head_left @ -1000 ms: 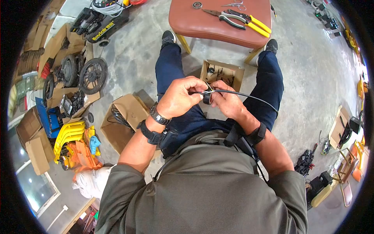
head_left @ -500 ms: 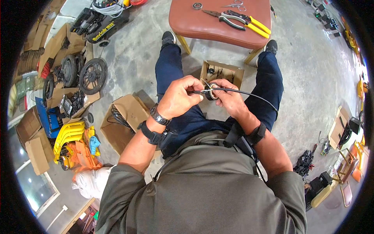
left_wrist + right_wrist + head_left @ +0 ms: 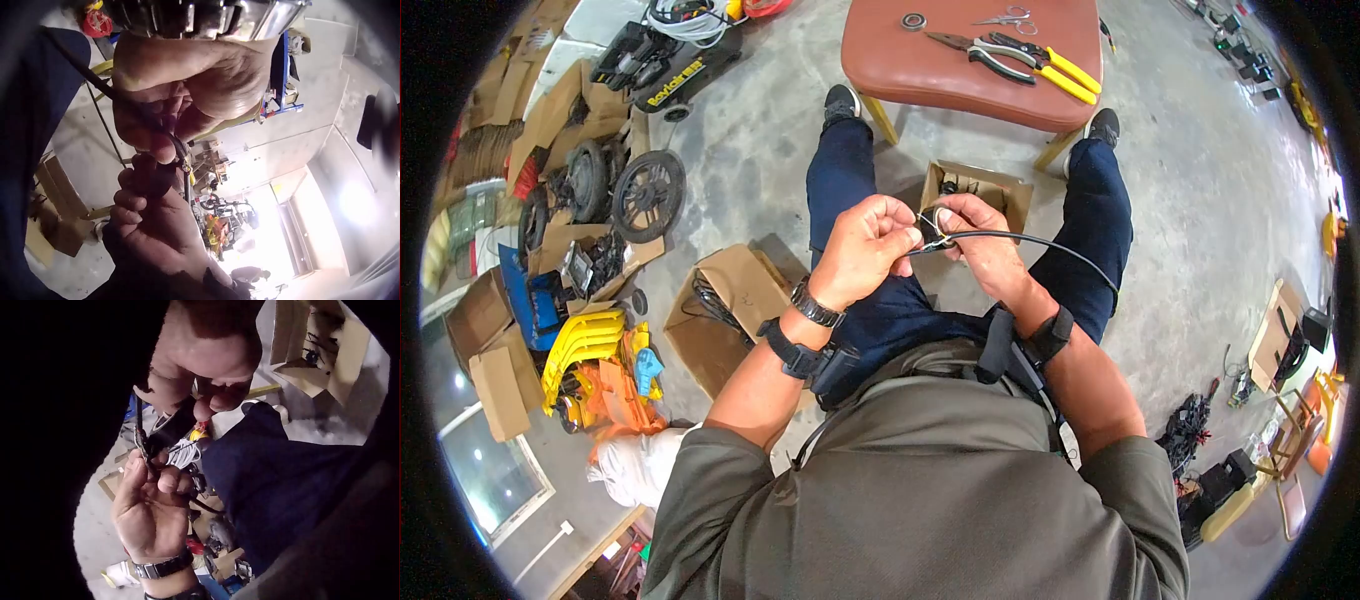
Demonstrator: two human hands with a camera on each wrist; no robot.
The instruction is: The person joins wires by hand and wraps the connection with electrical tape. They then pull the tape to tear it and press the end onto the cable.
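Note:
In the head view both hands meet over the lap. My left hand (image 3: 900, 240) pinches a black cable (image 3: 1040, 243) that runs off to the right over the thigh. My right hand (image 3: 950, 222) grips a small dark ring (image 3: 940, 220), like a roll of tape, held against the cable's end, where thin wire strands show. In the left wrist view my left hand (image 3: 169, 134) pinches the cable (image 3: 94, 81), with the right hand (image 3: 150, 219) just below. The right wrist view has the right hand (image 3: 206, 394) above the left hand (image 3: 153, 487); the ring is hard to make out there.
A red-brown stool (image 3: 960, 75) ahead carries yellow-handled pliers (image 3: 1040, 62), scissors (image 3: 1005, 17) and a metal ring (image 3: 913, 20). An open cardboard box (image 3: 1010, 195) sits between the feet, another box (image 3: 745, 285) at the left knee. Wheels (image 3: 647, 195), yellow parts (image 3: 580, 345) and more boxes crowd the left floor.
My right hand has carried the dark ring from under the cable up to its far side, turning it. Both hands have risen slightly. The left hand's pinch is unchanged.

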